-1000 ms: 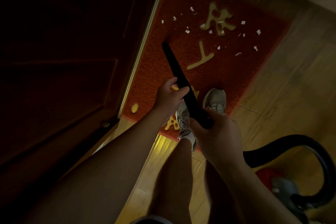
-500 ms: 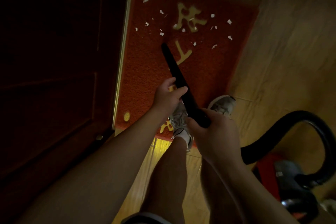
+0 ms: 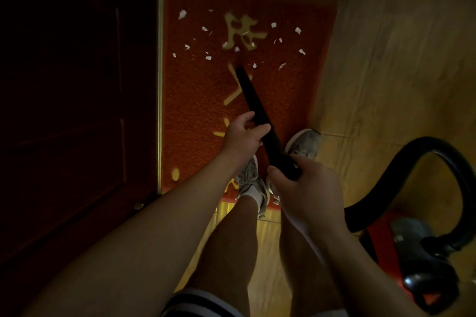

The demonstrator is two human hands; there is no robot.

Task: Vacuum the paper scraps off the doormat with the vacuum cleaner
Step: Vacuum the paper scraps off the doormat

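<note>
black vacuum tube (image 3: 253, 100) is gripped by curled left hand (image 3: 240, 137) mid-length and right hand (image 3: 307, 194) at rear, its length pointed away toward paper scraps (image 3: 182, 14) on doormat (image 3: 195, 100).

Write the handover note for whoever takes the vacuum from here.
Left hand: grips the black wand midway.
Right hand: grips the wand's rear end.
The wand tip is over the red doormat, just short of the paper scraps scattered across the mat's far half. Hose runs to the vacuum cleaner on the floor at right.
Done: wand aimed at the scraps.
Left: sweep the tip across the whole scatter.
</note>
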